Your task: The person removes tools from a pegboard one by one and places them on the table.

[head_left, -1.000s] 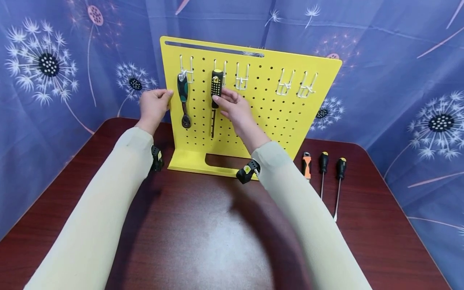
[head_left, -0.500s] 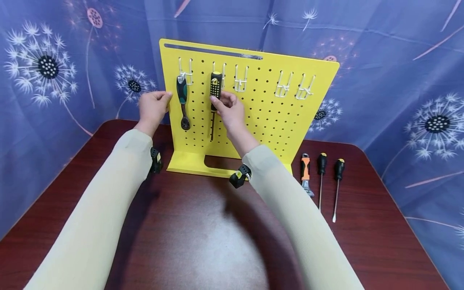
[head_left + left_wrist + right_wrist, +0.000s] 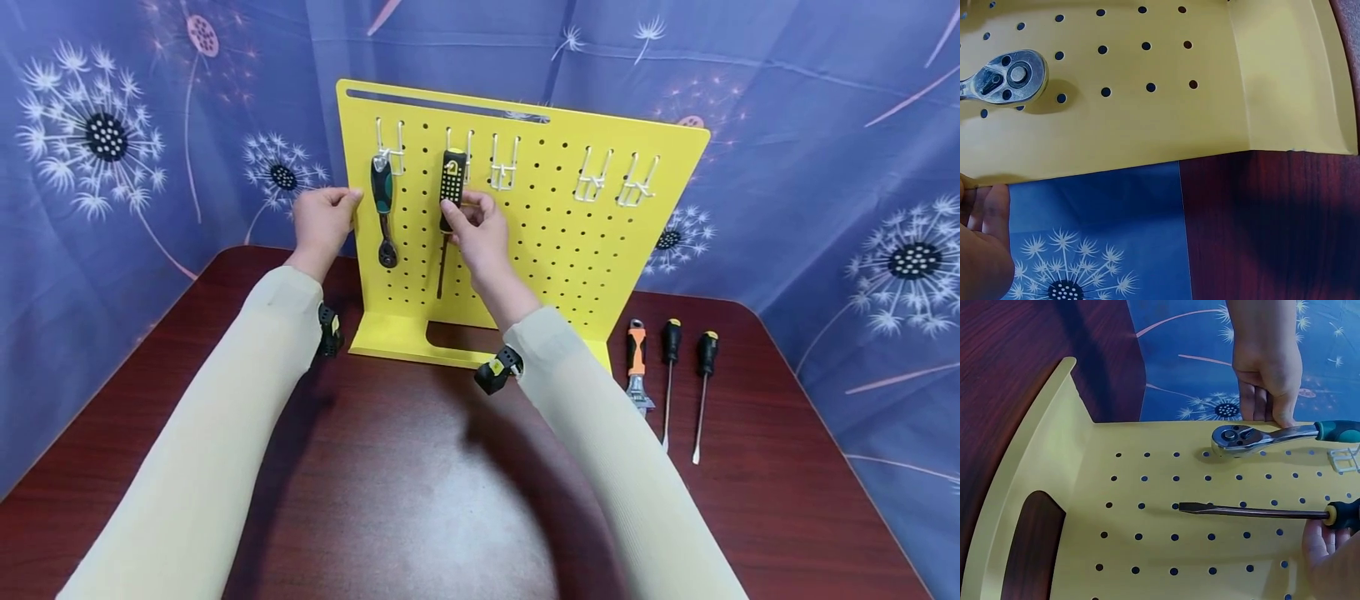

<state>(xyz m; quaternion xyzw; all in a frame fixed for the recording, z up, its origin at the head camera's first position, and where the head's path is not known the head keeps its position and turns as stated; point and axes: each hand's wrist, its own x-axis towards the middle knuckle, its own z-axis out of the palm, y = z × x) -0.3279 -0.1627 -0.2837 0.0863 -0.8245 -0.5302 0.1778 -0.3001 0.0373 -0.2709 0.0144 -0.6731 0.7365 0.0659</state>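
Observation:
A yellow pegboard (image 3: 555,225) stands on the table, and my left hand (image 3: 322,221) pinches its left edge between thumb and fingers. My right hand (image 3: 483,237) holds a black-and-yellow screwdriver (image 3: 452,179) by the handle, upright in front of a white wire hook at the board's second position. Its flat tip (image 3: 1194,507) points down; whether the handle rests in the hook cannot be told. Left of it, a green-and-black ratchet wrench (image 3: 382,187) hangs head down from the first hook. In the left wrist view, the ratchet's head (image 3: 1016,76) lies near the board's face.
Three more white wire hooks, including a middle one (image 3: 503,173), sit on the board. On the table (image 3: 420,500) to the right lie an orange-handled adjustable wrench (image 3: 637,358) and two black screwdrivers, one of them outermost (image 3: 705,375). A blue dandelion curtain (image 3: 825,100) hangs behind.
The screwdriver has dropped slightly against the board, with my right hand and forearm shifting a little down and left. The left hand keeps its place on the edge.

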